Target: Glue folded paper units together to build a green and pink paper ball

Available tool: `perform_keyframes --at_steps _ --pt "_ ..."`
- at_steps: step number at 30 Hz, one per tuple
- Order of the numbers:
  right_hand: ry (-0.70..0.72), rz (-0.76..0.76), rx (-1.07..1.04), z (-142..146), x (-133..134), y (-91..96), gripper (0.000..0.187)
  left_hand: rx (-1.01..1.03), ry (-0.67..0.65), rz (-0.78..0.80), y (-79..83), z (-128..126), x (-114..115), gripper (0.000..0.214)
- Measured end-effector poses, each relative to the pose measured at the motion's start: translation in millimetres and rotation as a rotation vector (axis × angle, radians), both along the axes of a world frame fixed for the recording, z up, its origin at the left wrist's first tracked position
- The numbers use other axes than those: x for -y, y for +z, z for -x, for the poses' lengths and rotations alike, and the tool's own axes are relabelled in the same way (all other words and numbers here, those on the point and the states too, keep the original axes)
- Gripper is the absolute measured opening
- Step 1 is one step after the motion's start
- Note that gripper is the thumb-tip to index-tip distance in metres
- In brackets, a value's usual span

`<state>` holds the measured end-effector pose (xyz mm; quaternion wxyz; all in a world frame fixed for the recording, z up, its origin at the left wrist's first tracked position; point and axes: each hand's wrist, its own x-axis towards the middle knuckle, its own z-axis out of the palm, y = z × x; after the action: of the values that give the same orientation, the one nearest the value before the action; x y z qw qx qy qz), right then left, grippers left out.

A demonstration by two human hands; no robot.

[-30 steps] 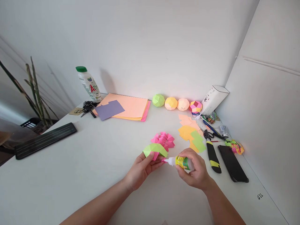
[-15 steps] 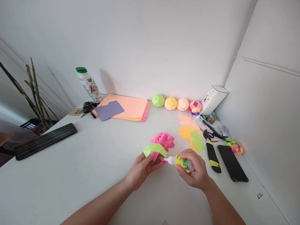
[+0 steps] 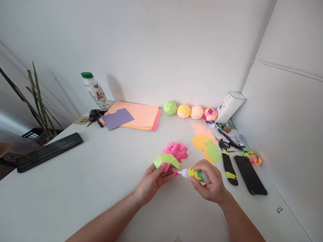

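While the left hand (image 3: 150, 181) grasps a green paper shape (image 3: 166, 159) between thumb and fingers, the right hand (image 3: 211, 181) grips a glue bottle (image 3: 198, 175) tilted sideways, its white nozzle (image 3: 185, 172) aimed at a small pink paper tab (image 3: 175, 172) by the left fingertips. Whether the nozzle touches the tab is too small to tell. The green shape, curved and faceted, has a pink flap (image 3: 166, 167) on its side facing the person, and is held over the middle of the surface (image 3: 101, 188).

Just beyond it, toward the back edge, lies a cluster of folded pink paper (image 3: 178, 150). Toward the right edge lie peach pieces (image 3: 202, 129), orange pieces (image 3: 200, 142) and green pieces (image 3: 213, 153), partly overlapping. Next come a black and yellow knife (image 3: 229, 171) and, closer to the right edge, a phone (image 3: 250, 174); crumpled scraps (image 3: 254, 157) lie at that edge, behind the phone.

Along the back edge stand four faceted paper balls (image 3: 183, 111) in a row: green, yellow, peach and multicoloured. A white carton (image 3: 230, 108) leans by the back right corner. Near the back left corner are stacked coloured sheets (image 3: 141, 112) with a purple piece (image 3: 118, 118) on top, a white bottle (image 3: 97, 94) and keys (image 3: 95, 115). A long black bar (image 3: 50, 152) lies along the left edge.
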<state>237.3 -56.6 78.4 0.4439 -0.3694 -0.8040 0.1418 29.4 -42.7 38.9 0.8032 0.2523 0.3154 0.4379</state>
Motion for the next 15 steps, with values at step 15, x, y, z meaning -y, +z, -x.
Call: perform_keyframes --at_steps 15 --pt "-0.001 -0.014 -0.04 1.5 0.0 1.4 0.027 -0.035 0.016 0.009 -1.4 2.6 -1.5 0.029"
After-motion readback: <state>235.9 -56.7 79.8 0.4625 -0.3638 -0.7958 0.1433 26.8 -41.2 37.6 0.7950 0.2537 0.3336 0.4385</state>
